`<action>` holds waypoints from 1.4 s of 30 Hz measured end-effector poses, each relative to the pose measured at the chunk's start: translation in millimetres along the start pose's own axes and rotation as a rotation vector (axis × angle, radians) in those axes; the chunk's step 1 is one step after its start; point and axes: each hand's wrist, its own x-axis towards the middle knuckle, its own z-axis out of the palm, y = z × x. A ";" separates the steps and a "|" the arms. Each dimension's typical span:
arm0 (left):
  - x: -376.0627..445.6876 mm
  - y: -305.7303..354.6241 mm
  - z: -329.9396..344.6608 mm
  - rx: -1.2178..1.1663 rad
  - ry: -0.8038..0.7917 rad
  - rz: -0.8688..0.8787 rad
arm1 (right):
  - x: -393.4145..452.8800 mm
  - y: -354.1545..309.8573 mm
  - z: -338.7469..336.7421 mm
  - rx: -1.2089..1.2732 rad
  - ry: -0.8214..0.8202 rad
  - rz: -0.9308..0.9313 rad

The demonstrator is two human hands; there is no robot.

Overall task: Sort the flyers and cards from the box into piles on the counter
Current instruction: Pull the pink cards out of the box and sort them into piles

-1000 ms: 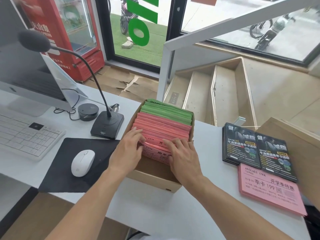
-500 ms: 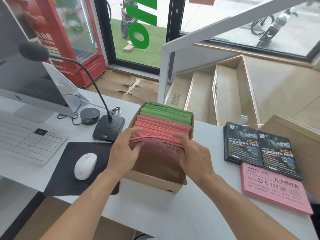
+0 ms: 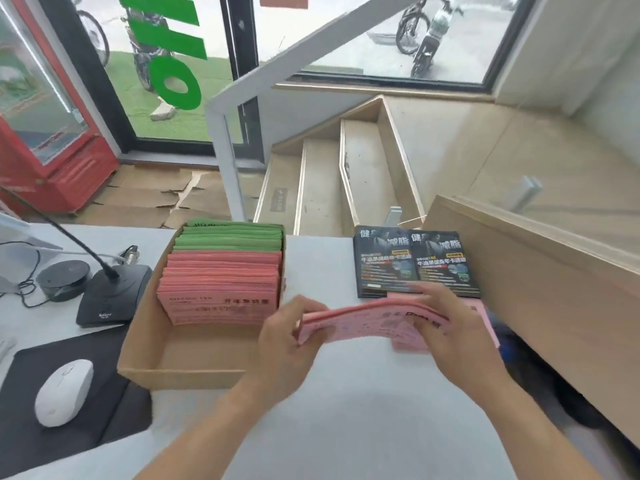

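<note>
Both hands are on a thick bundle of pink flyers (image 3: 372,322) right now, held just above the white table (image 3: 346,417), to the right of the cardboard box (image 3: 145,344). The left hand (image 3: 282,344) grips the bundle's left end with fingers curled over the top edge, and the right hand (image 3: 450,327) is wrapped around the right end, so the stack bows up a bit in the middle. Under the right hand you can see part of a pink pile (image 3: 486,315) already lying flat on the table. Just behind that are two stacks of black flyers (image 3: 414,263) side by side, touching each other. The box has more pink cards (image 3: 220,289) standing on edge in its middle, green ones (image 3: 230,237) packed behind them at the far end, and bare cardboard floor at the near end. Left of the box there's a gooseneck desk mic (image 3: 110,296) on its black base, a round black puck thing (image 3: 62,278) beside it, and a white mouse (image 3: 64,391) sitting on a black mousepad (image 3: 20,441). It's a bit blurry, so I can't read the print on the held bundle.
</note>
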 end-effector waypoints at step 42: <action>55.0 -45.2 202.5 0.129 -0.032 -0.469 | 27.9 171.5 -36.1 -0.311 0.171 0.496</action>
